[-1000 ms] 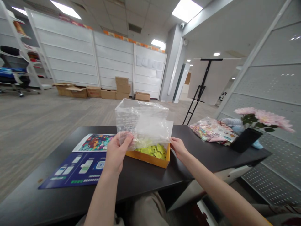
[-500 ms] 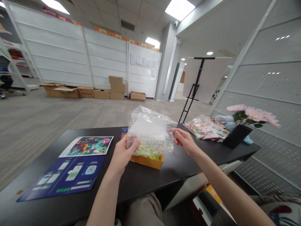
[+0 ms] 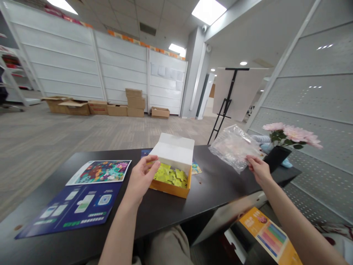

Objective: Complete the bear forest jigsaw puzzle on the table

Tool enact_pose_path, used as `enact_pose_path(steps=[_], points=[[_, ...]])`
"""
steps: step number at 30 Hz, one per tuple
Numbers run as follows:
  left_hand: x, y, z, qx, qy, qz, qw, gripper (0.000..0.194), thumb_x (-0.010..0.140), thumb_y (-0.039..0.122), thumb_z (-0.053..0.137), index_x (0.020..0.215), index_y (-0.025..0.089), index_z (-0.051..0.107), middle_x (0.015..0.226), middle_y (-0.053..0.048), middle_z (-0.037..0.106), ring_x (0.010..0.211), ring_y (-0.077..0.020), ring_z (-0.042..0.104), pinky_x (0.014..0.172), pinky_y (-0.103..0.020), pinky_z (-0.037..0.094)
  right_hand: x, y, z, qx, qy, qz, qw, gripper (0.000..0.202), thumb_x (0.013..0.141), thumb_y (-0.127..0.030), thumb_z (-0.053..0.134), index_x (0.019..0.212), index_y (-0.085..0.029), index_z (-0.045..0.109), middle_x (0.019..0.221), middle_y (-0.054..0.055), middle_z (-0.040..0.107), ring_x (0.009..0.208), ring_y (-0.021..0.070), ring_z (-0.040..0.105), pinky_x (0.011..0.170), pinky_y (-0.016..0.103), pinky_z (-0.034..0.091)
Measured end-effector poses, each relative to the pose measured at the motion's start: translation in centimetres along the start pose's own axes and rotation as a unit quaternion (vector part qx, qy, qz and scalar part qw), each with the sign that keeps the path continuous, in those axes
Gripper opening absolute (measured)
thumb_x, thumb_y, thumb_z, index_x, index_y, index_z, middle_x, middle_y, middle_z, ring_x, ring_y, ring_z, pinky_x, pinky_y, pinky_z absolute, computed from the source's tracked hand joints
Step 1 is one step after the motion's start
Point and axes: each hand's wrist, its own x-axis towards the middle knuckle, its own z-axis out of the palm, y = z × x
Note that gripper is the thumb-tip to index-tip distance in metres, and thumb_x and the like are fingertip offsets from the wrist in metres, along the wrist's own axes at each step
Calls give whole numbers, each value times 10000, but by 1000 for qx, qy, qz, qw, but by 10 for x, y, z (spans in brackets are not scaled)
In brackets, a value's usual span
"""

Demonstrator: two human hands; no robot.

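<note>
Out to the right, my right hand (image 3: pixel 257 168) pinches the edge of a clear, crinkled plastic bag (image 3: pixel 234 147), which hangs in front of the things on the table's right part. My left hand (image 3: pixel 143 176) is at the left side of an orange box (image 3: pixel 171 189), fingers curled and apart, with nothing seen between them. The box stands open with its white lid (image 3: pixel 175 147) raised at the back. Yellow-green puzzle pieces (image 3: pixel 168 174) lie inside it. A colourful picture sheet (image 3: pixel 102 172) and a dark blue printed sheet (image 3: pixel 79 206) lie to the left.
A black vase (image 3: pixel 276 159) with pink flowers (image 3: pixel 296 133) stands at the table's right end. Below the table edge on the right is an orange printed box (image 3: pixel 271 235). Cardboard boxes (image 3: pixel 117 110) line the far wall, and a black stand (image 3: pixel 226 106) rises beyond the table.
The plastic bag has moved right with my right hand, uncovering the box and its pieces. My left hand has let go of the bag and stays by the box.
</note>
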Motion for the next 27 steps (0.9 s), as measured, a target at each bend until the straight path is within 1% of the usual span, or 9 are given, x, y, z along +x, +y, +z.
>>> enact_pose_path(steps=[2,3,6,9,12,16,19,23,27], points=[[0,-1,0,10,-3,-4,1000,529,755,567,750,1097,176,649,1120,-99,715,972,-233,706,803,-320,563,13,14,-23,9,42,34,999,408,501,-329,899,813,-129,728,761,30,686,507,50,464,361,143,310],[0,-2,0,13,-5,-6,1000,529,758,572,745,1097,177,651,1095,-93,721,956,-230,708,788,-312,560,17,20,-32,19,50,58,997,389,509,-288,889,824,-130,725,771,30,688,504,50,467,357,141,307],[-1,-1,2,17,-9,-12,1000,543,746,592,744,1082,173,659,1040,-88,733,933,-233,712,772,-308,557,22,32,-46,18,71,95,993,342,532,-202,868,824,-131,705,715,19,663,480,52,467,345,139,293],[-2,2,2,17,-14,-13,1000,548,733,606,746,1057,171,666,1037,-93,735,949,-244,715,796,-322,561,26,36,-50,2,82,117,990,314,543,-150,866,797,-133,683,603,-14,593,457,68,477,345,146,309],[-2,4,-2,16,-14,-11,1000,547,733,613,745,1049,173,665,1069,-100,731,950,-247,718,800,-333,569,28,38,-53,-20,80,128,988,278,568,-119,851,784,-138,676,551,-36,547,434,70,472,341,148,313],[-3,3,-9,17,-13,-6,1000,564,739,624,737,1066,171,661,1099,-110,730,951,-246,718,825,-354,575,30,43,-57,-58,73,130,987,222,592,-76,798,781,-143,703,552,-28,567,422,69,473,340,145,344],[-4,4,-14,27,-12,-1,1000,566,743,631,730,1062,168,661,1070,-111,737,937,-244,719,823,-360,579,31,48,-60,-83,70,132,985,207,579,-66,770,759,-153,717,525,-27,567,403,73,447,319,144,329],[-6,9,-18,38,-6,6,999,556,735,638,733,1027,169,673,1009,-107,749,903,-242,722,786,-353,586,34,49,-61,-96,64,135,984,211,543,-59,751,729,-151,716,475,-27,539,390,90,431,305,157,318],[-8,16,-22,40,2,15,999,578,699,661,749,1004,173,687,972,-106,757,858,-240,722,755,-351,591,36,47,-61,-92,75,134,984,231,507,-73,755,687,-171,649,505,-6,571,416,126,507,323,182,367]])
